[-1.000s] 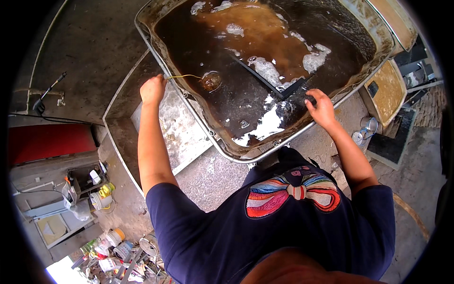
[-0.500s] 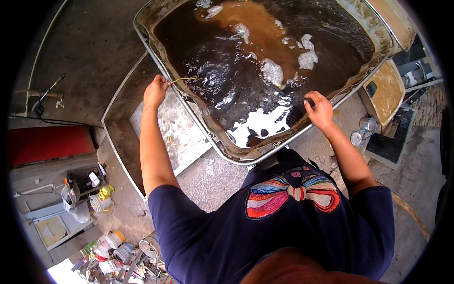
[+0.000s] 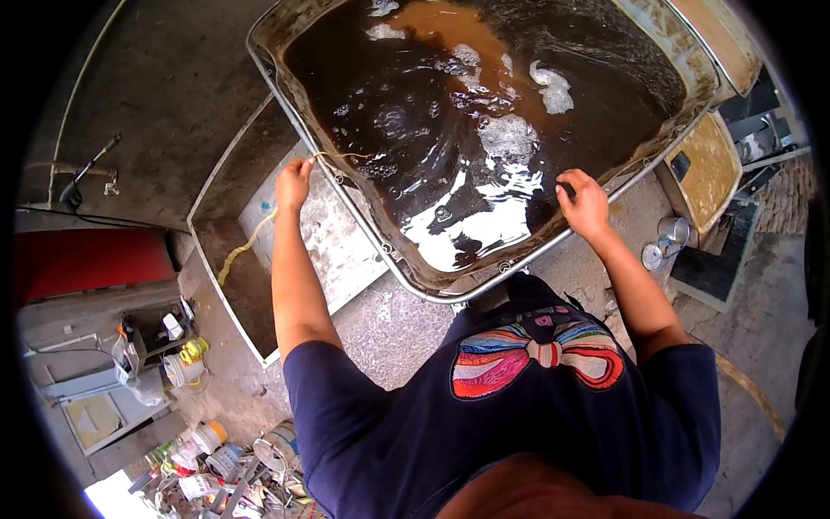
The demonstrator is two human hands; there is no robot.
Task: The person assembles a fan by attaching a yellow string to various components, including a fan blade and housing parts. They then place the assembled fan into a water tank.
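Observation:
A big tub [image 3: 298, 121] with a metal rim pipe holds dark brown, swirling liquid [image 3: 372, 78] with patches of whitish foam [image 3: 510, 138]. At its left rim my left hand [image 3: 294, 183] pinches a thin yellow cord [image 3: 341, 155]. One end of the cord reaches over the rim to the liquid; another stretch hangs below my left forearm, over a lower container. My right hand [image 3: 586, 206] is above the tub's near right edge, fingers curled in. Something dark shows between its fingertips and thumb, too small to make out.
A lower white-edged container [image 3: 233, 259] stands at the left, under the tub's side. On the right are a tan-lined container [image 3: 711, 169] and a clear glass-like vessel [image 3: 673, 231]. Buckets and clutter [image 3: 212, 437] lie at the lower left. A spray lance [image 3: 91, 173] is at the far left.
My left hand has moved slightly down and right along the rim, and more yellow cord shows at its left. The foam has drifted and the brown patch has shifted. My right hand has barely moved.

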